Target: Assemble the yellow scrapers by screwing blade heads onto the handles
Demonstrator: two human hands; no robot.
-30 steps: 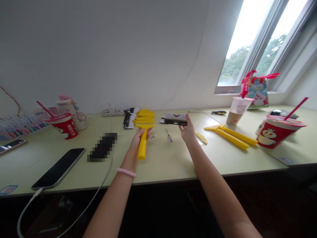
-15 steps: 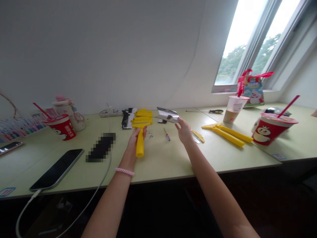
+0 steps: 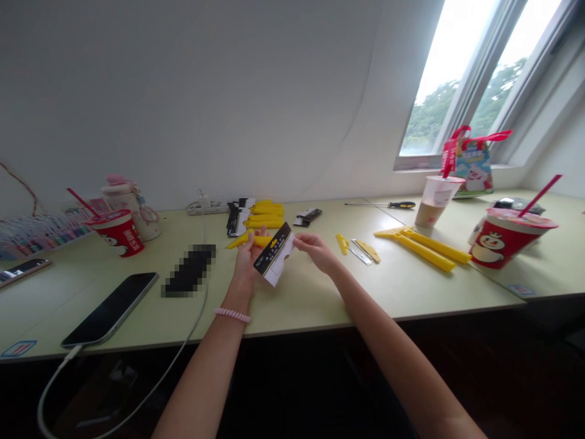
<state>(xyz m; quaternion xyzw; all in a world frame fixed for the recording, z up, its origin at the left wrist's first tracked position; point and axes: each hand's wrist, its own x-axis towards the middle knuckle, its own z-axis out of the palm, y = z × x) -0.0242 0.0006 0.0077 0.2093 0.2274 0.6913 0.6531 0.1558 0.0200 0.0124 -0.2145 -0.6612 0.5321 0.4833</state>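
Note:
My left hand (image 3: 247,263) is shut around a yellow plastic scraper (image 3: 237,242), which now lies sideways behind the card. A black and white cardboard package card (image 3: 274,254) with a small yellow mark stands tilted between my hands. My right hand (image 3: 315,251) pinches its right edge, and the card's lower part rests against my left hand. Part of the scraper is hidden by the card and my fingers.
A row of yellow scrapers (image 3: 266,215) and black packaged cards (image 3: 236,217) lie at the back of the desk (image 3: 292,302). Yellow pieces (image 3: 367,250) and long yellow scrapers (image 3: 423,251) lie to the right. A phone (image 3: 109,308) with its cable lies to the left.
My right hand has come left, bringing the black and white card to my left hand. The yellow scraper has turned from pointing toward me to lying sideways.

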